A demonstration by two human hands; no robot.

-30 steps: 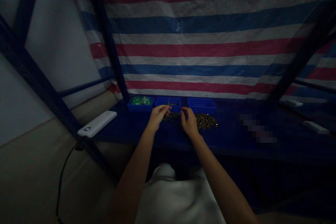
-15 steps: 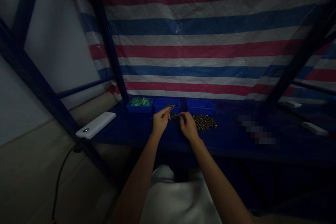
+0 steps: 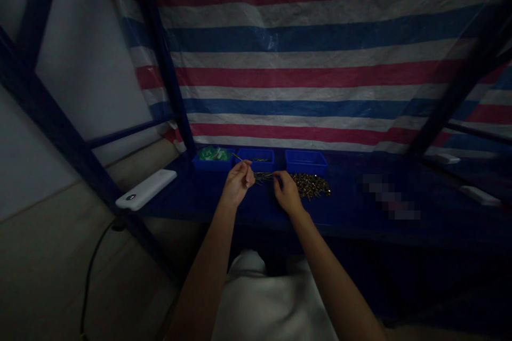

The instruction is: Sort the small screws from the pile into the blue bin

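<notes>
My left hand point(image 3: 237, 182) is closed in a pinch on a thin metal rod point(image 3: 237, 157), whose end sticks up and left toward the green-filled tray. Right of it, my right hand point(image 3: 287, 193) is curled with thumb and forefinger close together at the thin metal rods point(image 3: 263, 176) lying on the blue table. What its fingertips hold is too small to make out. Against the right hand's far side lies a heap of small brass-coloured metal parts point(image 3: 311, 186). Behind the hands, a blue tray point(image 3: 256, 164) has a few thin metal pieces inside.
At the back left a blue tray point(image 3: 214, 166) holds green and clear plastic pieces. Another blue tray point(image 3: 306, 162) stands at the back right. A white oblong device point(image 3: 147, 189) lies at the table's left end. Blue frame posts point(image 3: 170, 64) and a striped sheet point(image 3: 288, 37) enclose the table.
My left hand has moved left and a little back from the middle tray, turning so the rod points up and left. My right hand has barely moved.
</notes>
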